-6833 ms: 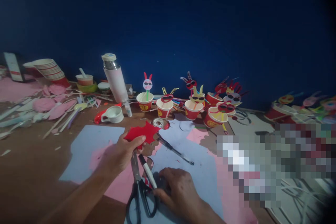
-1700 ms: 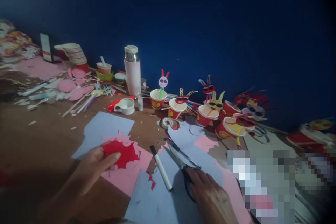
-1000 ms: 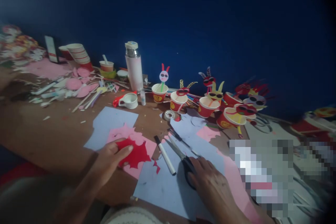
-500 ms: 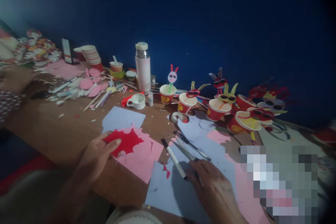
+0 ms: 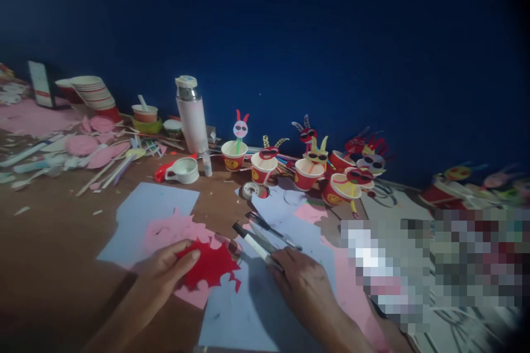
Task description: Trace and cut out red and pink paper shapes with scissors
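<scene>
Between the thumb and fingers of my left hand [image 5: 169, 273] is a red paper cutout [image 5: 211, 263] with a jagged, scalloped edge, above a pink paper sheet [image 5: 199, 292]. My right hand [image 5: 298, 276] is closed round the handles of scissors [image 5: 265, 241], whose blades point up and left. A white marker with a black cap [image 5: 253, 244] lies beside the blades, its lower end at my fingers. Another black pen or cutter [image 5: 275, 230] rests just beyond. Pale blue sheets [image 5: 236, 320] lie under both hands.
Red paper cups [image 5: 234, 155] with paper faces on sticks line the wall. Further left are a bottle [image 5: 192, 121], a white mug [image 5: 183, 170], a tape roll [image 5: 250, 191], stacked cups [image 5: 95, 94], a phone [image 5: 41, 85] and a pile of pink pieces and sticks [image 5: 83, 146].
The view has turned to the right, so the table items appear further left. My left hand with the red cutout is now nearer to my right hand.
</scene>
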`<state>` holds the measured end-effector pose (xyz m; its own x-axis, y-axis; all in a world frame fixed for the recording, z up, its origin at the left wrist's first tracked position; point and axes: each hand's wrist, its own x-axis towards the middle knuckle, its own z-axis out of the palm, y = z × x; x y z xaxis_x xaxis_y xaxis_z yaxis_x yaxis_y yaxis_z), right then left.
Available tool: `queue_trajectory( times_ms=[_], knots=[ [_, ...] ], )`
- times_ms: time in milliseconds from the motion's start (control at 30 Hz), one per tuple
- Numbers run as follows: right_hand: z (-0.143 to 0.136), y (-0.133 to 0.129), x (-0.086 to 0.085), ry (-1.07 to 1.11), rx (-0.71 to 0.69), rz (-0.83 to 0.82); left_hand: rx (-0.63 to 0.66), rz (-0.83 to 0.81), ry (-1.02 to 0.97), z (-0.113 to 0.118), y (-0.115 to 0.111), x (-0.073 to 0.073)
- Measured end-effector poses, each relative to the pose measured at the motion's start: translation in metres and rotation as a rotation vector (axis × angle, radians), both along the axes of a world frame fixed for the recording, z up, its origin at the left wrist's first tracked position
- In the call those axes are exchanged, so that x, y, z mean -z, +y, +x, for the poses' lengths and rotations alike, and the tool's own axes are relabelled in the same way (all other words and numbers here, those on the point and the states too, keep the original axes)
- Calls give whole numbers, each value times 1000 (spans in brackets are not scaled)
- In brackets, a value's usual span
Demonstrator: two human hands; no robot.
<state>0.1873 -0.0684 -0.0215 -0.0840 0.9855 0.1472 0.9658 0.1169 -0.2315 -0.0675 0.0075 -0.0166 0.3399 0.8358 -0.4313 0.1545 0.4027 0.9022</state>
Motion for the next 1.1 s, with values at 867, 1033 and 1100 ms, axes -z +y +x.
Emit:
queue_trajectory(
  times_ms=[867,1033,1100],
  knots=[
    [65,11,12,-53,197,-20,585,825,678,75,-12,13],
    [68,11,12,-31,244,-21,508,651,520,68,-10,12],
    [69,10,12,-16,261,-14,437,516,411,63,-6,7]
  ],
)
